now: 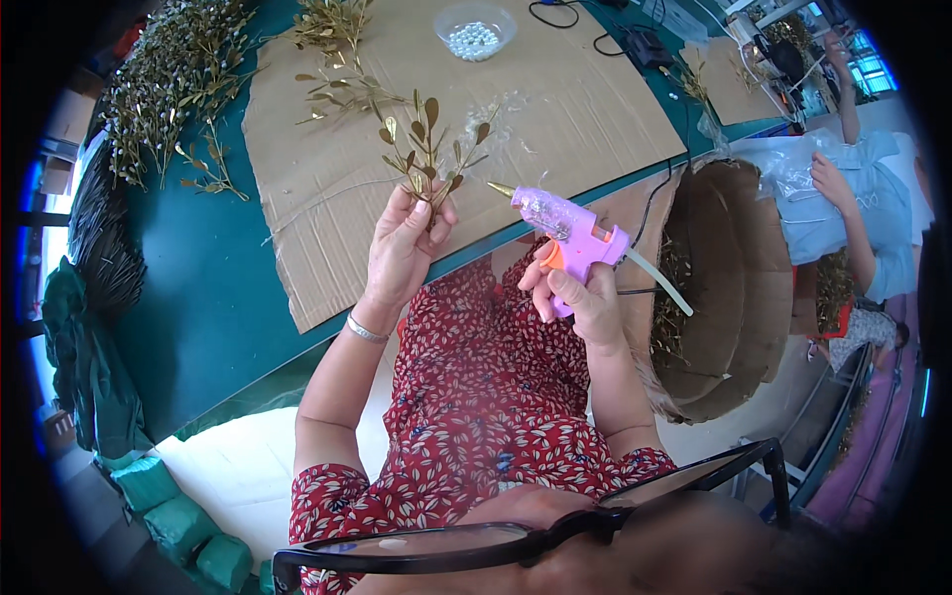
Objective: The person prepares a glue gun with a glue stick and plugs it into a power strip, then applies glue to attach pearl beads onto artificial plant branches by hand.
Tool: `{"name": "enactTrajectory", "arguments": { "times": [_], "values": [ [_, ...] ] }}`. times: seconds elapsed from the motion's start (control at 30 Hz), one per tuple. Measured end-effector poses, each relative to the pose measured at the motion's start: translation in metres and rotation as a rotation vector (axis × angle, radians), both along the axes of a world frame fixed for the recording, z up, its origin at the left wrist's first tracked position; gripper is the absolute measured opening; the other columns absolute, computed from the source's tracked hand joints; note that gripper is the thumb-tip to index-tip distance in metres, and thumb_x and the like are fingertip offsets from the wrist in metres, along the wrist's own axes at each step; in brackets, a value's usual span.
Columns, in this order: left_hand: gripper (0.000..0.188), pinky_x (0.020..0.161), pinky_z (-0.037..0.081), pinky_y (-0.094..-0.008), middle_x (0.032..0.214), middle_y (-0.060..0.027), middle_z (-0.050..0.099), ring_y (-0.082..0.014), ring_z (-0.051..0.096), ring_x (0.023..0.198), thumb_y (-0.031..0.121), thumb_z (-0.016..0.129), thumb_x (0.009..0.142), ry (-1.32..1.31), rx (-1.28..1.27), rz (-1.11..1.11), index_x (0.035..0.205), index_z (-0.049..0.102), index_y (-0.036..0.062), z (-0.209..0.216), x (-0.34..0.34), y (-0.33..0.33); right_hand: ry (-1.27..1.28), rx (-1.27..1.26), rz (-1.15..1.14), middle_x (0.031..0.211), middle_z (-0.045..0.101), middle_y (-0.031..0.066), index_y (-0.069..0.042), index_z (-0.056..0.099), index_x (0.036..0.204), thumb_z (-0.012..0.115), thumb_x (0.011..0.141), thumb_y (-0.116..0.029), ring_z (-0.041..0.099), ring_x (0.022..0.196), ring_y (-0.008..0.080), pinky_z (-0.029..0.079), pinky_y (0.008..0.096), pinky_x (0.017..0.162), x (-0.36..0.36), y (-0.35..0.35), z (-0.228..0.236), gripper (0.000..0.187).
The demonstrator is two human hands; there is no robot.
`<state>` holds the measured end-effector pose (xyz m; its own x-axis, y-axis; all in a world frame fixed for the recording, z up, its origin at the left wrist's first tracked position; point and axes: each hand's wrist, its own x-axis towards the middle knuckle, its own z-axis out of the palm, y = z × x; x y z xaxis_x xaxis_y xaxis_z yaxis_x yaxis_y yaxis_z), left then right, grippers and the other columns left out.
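Observation:
Pinched in the fingers of my left hand (409, 233) is a gold artificial leaf sprig (426, 149), its leaves fanning upward over the cardboard. My right hand (583, 297) grips a purple hot glue gun (565, 228) with an orange trigger; a pale glue stick (659, 283) pokes out of its back. The gun's brass nozzle points left toward the sprig, with a gap between them. Behind both hands lies a flat cardboard sheet (327, 228) with wispy glue strands on it. A clear bowl of white pearl beads (474, 42) stands at its far edge.
Finished-looking gold sprigs with white beads (178, 89) pile up at the far left of the green table (198, 297). More gold sprigs (337, 84) lie on the cardboard. To my right stands a large cardboard box (734, 288) holding gold sprigs. Another person (843, 198) works at the far right.

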<state>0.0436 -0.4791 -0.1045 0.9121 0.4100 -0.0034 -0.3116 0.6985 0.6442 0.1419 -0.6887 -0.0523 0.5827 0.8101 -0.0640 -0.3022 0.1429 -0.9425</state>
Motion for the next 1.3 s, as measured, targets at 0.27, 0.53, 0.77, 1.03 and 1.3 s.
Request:
{"name": "enactTrajectory", "arguments": {
  "times": [0.27,0.53,0.77,1.03,1.3],
  "values": [
    [0.029,0.070,0.039,-0.0241,0.087,-0.0061,0.055,-0.0111,0.044,0.071,0.013,0.048,0.095,0.090,-0.047,0.146,0.122,0.050,0.0017,-0.010,-0.014,-0.007,0.071,0.015,0.125,0.085,0.064,0.0147,-0.001,0.051,0.107,0.059,0.087,-0.014,0.055,0.052,0.0096,0.042,0.0202,0.048,-0.001,0.016,0.003,0.025],
    [0.027,0.069,0.038,-0.0231,0.085,-0.0039,0.053,-0.0101,0.043,0.072,0.012,0.047,0.096,0.092,-0.017,0.157,0.121,0.050,0.0019,-0.005,-0.009,-0.003,-0.036,-0.038,0.057,0.080,0.061,0.0080,-0.001,0.057,0.097,0.065,0.085,-0.017,0.055,0.057,0.0086,0.044,0.0207,0.051,-0.004,0.018,0.008,0.022],
    [0.023,0.069,0.037,-0.0203,0.085,-0.0028,0.053,-0.0081,0.043,0.073,0.012,0.049,0.096,0.202,0.168,0.206,0.117,0.048,0.0031,-0.008,-0.005,-0.004,-0.123,-0.130,0.015,0.076,0.059,0.0049,-0.001,0.057,0.097,0.064,0.086,-0.016,0.055,0.057,0.0082,0.044,0.0209,0.051,-0.001,0.018,-0.004,0.020],
    [0.025,0.070,0.037,-0.0199,0.084,-0.0018,0.053,-0.0069,0.043,0.073,0.011,0.049,0.096,0.253,0.278,0.217,0.119,0.047,0.0006,-0.008,-0.007,-0.005,-0.105,-0.131,0.038,0.074,0.058,0.0043,0.000,0.056,0.095,0.063,0.087,-0.017,0.055,0.057,0.0080,0.044,0.0208,0.051,0.001,0.022,-0.005,0.020],
    [0.024,0.072,0.039,-0.0204,0.085,-0.0019,0.052,-0.0074,0.043,0.074,0.009,0.048,0.096,0.266,0.294,0.214,0.118,0.046,-0.0011,-0.008,-0.008,-0.005,-0.115,-0.133,0.074,0.074,0.057,0.0037,0.000,0.055,0.098,0.062,0.088,-0.017,0.054,0.057,0.0079,0.044,0.0208,0.051,0.004,0.020,-0.009,0.021]
  ]
}}
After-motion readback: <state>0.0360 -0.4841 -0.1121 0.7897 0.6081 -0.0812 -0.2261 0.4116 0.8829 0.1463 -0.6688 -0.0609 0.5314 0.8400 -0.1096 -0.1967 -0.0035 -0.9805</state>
